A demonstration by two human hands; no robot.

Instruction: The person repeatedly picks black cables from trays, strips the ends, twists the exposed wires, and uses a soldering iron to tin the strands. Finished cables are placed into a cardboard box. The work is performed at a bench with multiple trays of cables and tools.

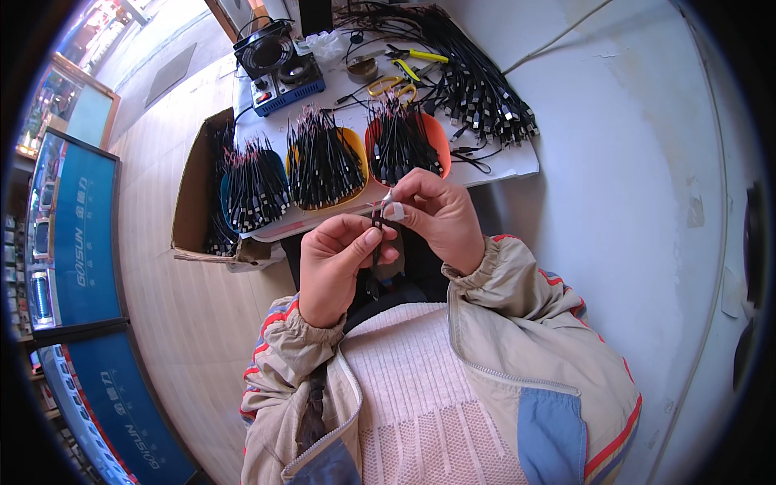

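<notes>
Above lap, both hands' grip pinching black cable (377,242), orange bowl (437,139) holding cables.

Bright daylight, sharp centre, possibly blurred fisheye rim

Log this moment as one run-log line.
left hand: holds short black cable | right hand: pinches its upper end | behind: orange tray of cables

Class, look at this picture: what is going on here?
A person holds a short black cable in front of their chest, left hand pinching it, right hand working its upper end. Beyond, a white table carries yellow and orange trays filled with similar cables, beside a brown cardboard box.
</notes>
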